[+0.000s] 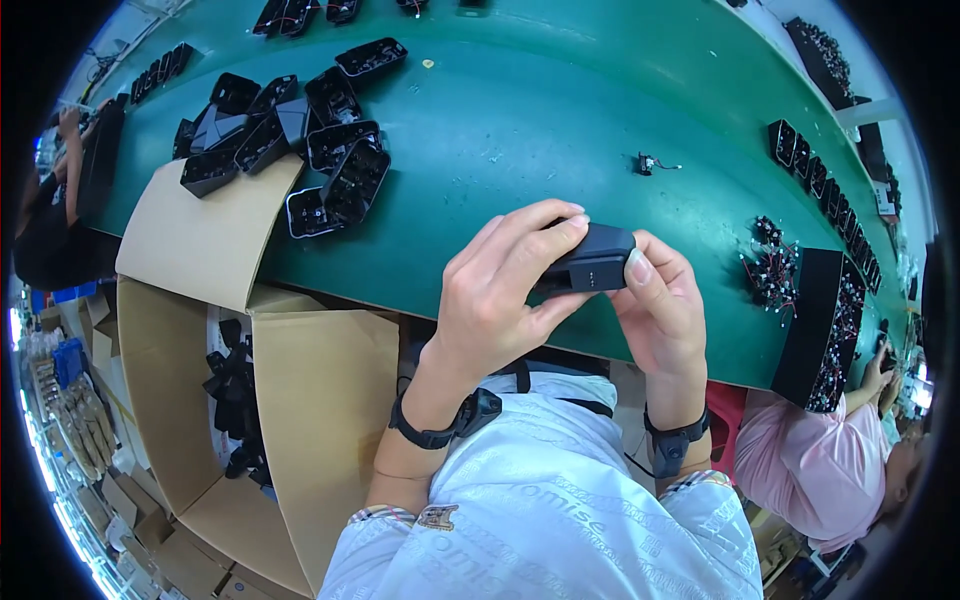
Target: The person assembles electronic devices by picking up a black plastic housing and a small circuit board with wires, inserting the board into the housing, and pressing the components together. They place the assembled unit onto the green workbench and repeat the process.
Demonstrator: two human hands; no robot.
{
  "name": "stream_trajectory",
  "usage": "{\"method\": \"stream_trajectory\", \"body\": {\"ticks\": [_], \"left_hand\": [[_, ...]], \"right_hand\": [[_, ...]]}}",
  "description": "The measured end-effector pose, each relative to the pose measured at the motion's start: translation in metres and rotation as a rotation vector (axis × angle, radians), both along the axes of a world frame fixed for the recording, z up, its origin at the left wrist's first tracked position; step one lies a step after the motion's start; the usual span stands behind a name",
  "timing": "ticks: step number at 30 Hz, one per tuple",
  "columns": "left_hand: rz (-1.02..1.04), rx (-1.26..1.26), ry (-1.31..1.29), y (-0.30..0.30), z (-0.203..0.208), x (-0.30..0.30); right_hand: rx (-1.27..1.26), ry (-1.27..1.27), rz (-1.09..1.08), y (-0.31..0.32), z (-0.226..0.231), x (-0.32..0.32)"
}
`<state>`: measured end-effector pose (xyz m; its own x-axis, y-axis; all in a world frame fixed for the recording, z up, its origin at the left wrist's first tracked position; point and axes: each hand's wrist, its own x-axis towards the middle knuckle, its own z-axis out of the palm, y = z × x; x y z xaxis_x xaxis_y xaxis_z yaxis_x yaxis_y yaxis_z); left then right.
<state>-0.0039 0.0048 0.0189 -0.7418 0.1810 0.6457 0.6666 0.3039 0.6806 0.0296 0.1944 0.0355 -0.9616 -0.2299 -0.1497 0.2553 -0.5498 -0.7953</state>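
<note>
Between my two hands is a black plastic housing (598, 262), held up above the near edge of the green table (520, 130). My left hand (505, 270) grips its left end, thumb below and fingers over the top. At the other end, my right hand (662, 295) pinches the housing, with the thumb on its front face. Small pin-like dots show on that front side; its inside is hidden. Farther off on the table lies a small part with wires (652, 163).
A pile of open black housings (345, 180) lies at left, beside an open cardboard box (325, 400) with black parts inside. At right are a heap of wired parts (770, 265), a black bin (808, 320) and a row of housings (825, 195). Co-workers sit at both sides, one in pink (810, 455).
</note>
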Motion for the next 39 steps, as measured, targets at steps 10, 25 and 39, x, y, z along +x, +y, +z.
{"method": "stream_trajectory", "body": {"ticks": [10,25,39], "left_hand": [[-0.040,0.072,-0.118,-0.003,-0.007,-0.002],[0.155,0.126,-0.363,-0.021,-0.025,-0.017],[0.149,0.137,-0.376,-0.022,-0.013,-0.017]], "right_hand": [[0.233,0.032,-0.162,-0.016,0.015,-0.007],[1.740,1.402,-0.327,-0.030,0.050,-0.204],[1.901,1.392,-0.190,-0.010,-0.021,-0.307]]}}
